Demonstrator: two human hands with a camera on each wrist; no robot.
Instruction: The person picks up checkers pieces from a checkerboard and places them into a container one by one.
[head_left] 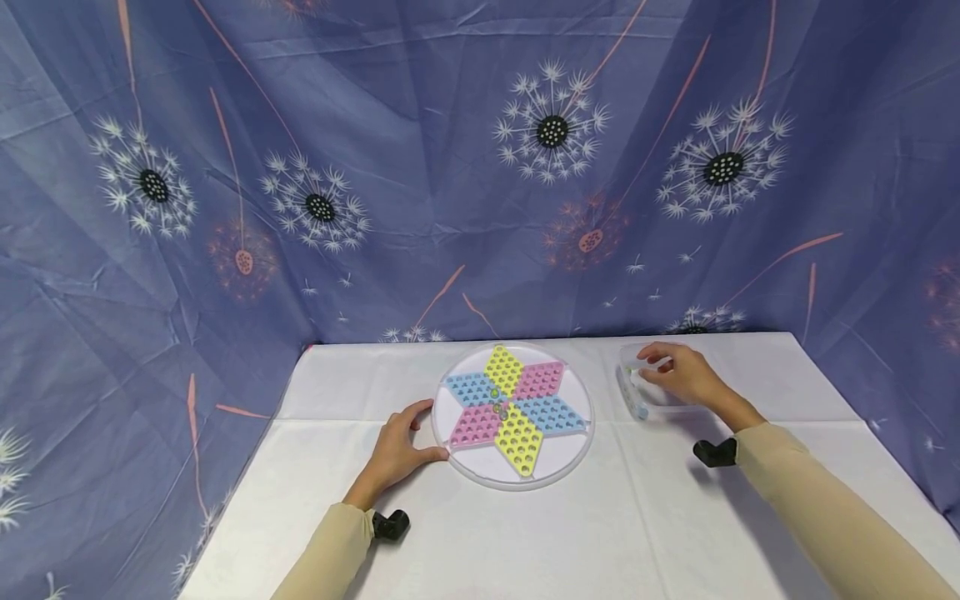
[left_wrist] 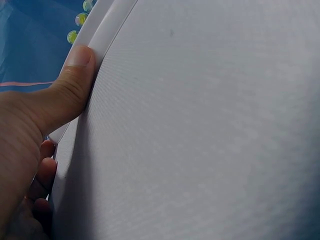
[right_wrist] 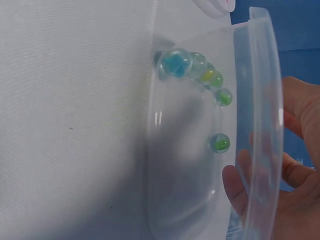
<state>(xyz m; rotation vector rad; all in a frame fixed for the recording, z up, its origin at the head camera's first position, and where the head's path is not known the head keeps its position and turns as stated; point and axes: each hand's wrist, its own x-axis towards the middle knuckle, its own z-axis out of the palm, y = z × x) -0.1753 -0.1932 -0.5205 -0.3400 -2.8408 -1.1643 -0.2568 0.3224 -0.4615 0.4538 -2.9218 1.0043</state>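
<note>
A round white Chinese checkers board with a star of yellow, pink and blue hole fields lies on the table. Near its centre sit a few glass marbles. My left hand is at the board's left side, its thumb and forefinger spread along the rim and touching it. A clear plastic box stands to the right of the board and holds several glass marbles, among them a bigger blue one. Over the box reaches my right hand, fingers apart; no marble shows between them.
White cloth covers the table. Behind and beside it hangs a blue curtain with dandelion prints. A black wrist device is on the left wrist, and another on the right.
</note>
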